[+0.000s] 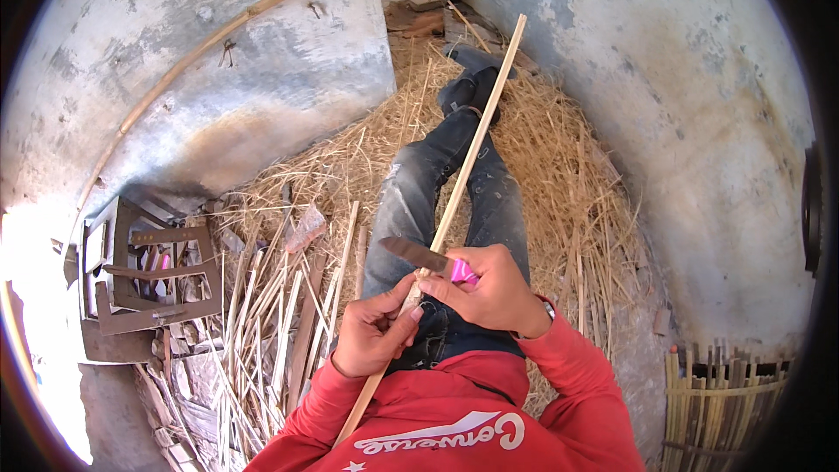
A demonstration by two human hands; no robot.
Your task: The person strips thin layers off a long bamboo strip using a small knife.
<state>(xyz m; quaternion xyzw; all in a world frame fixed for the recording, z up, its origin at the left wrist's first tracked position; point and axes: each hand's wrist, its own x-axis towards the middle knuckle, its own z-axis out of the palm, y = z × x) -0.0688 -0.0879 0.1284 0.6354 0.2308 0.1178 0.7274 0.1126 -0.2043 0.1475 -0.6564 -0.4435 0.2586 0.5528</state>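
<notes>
A long, pale strip of split bamboo point(476, 142) runs from my waist up between my outstretched legs, its far end by my shoes. My left hand point(370, 333) is closed around it in front of my belly, thumb and fingers pressed near a rough, knobbly part. In my right hand point(496, 293) is a knife point(413, 253) with a bright pink handle, gripped in the fist. Its dark blade points left, lying across the strip just above my left fingers. The right thumb reaches to the knobbly part. Whether the edge touches the strip, I cannot tell.
Straw point(559, 144) covers the floor around my legs. Several thin strips point(253, 332) lie loose on the left, beside a broken dark frame point(162, 315). A woven stick basket point(721, 411) stands at lower right. Stained walls point(690, 122) enclose the corner; a bent pole point(188, 61) leans left.
</notes>
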